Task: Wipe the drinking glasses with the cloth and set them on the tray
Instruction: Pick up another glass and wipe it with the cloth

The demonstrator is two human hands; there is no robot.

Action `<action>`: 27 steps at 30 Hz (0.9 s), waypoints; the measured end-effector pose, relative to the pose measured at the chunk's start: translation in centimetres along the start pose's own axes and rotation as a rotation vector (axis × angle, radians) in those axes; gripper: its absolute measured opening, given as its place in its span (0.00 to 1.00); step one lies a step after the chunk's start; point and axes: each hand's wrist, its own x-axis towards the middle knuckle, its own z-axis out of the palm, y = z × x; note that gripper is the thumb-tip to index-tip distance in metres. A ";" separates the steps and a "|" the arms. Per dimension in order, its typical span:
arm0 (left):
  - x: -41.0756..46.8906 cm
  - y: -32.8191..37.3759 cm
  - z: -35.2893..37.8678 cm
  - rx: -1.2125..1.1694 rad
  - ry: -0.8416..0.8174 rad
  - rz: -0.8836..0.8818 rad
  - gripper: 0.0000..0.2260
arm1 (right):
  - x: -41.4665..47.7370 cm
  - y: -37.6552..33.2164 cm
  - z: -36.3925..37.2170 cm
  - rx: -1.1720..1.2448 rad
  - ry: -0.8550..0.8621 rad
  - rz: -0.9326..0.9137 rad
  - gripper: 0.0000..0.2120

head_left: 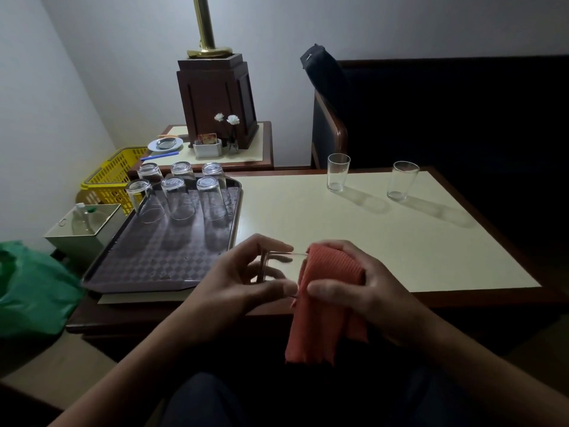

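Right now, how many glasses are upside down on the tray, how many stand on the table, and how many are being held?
Upside-down glasses on the tray: 6
Upright glasses on the table: 2
Glass in the left hand, cloth on it: 1
Total: 9 glasses

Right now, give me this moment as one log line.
step: wiping | left hand: holds glass | right hand: grips cloth against glass | tray: six upside-down glasses | table: two upright glasses
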 end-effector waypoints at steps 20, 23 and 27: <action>-0.1 1.0 0.7 -0.108 0.017 -0.332 0.26 | -0.2 0.1 -0.6 -0.948 -0.003 -0.728 0.34; -0.2 1.2 1.1 -0.082 -0.018 -0.270 0.21 | -0.2 0.8 -0.7 -0.779 0.083 -0.602 0.34; -0.5 1.0 0.6 0.085 -0.015 0.004 0.20 | 0.0 -0.3 0.5 0.249 0.012 0.139 0.25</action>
